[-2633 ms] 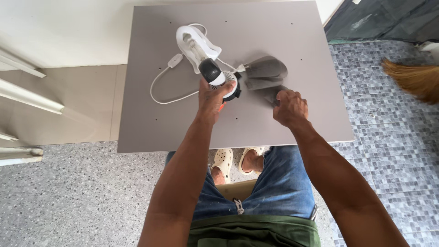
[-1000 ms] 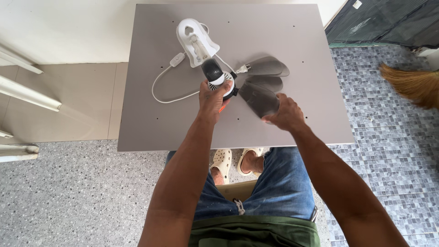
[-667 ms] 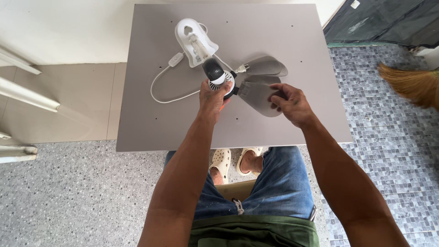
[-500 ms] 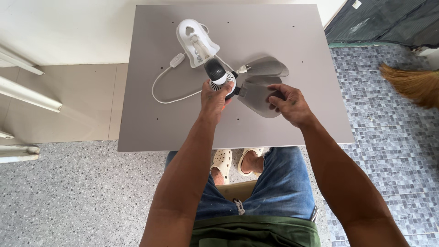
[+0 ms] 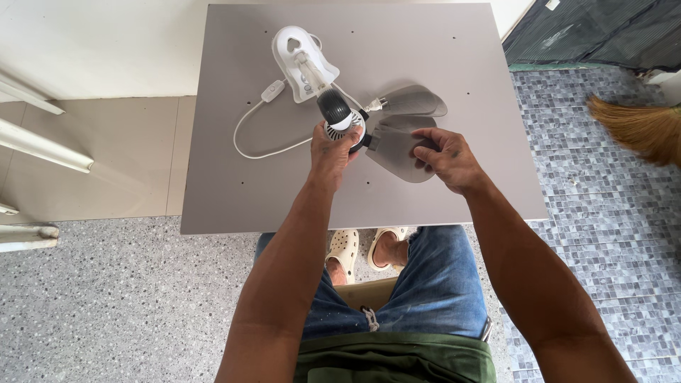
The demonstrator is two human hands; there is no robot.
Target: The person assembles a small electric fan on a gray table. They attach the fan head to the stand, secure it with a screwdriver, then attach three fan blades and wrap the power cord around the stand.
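A small white fan lies on a grey table point(image 5: 227, 184). Its white base point(image 5: 301, 53) sits at the back, and its black-and-white motor housing point(image 5: 337, 117) points toward me. My left hand point(image 5: 333, 149) grips the motor housing from below. Grey fan blades point(image 5: 397, 145) spread to the right of the motor. My right hand point(image 5: 447, 156) rests on the nearest blade, fingers curled over its edge. A white power cord point(image 5: 248, 142) with an inline switch loops to the left of the fan.
A straw broom point(image 5: 638, 128) lies on the grey mosaic floor at the right. A dark mat point(image 5: 596, 35) sits at the top right. White rails point(image 5: 42, 149) run along the left. My feet in pale sandals point(image 5: 344, 248) show under the table edge.
My right hand has moved up and to the right along the blade, from its lower tip to its middle. The blades have turned slightly. My left hand has stayed on the motor.
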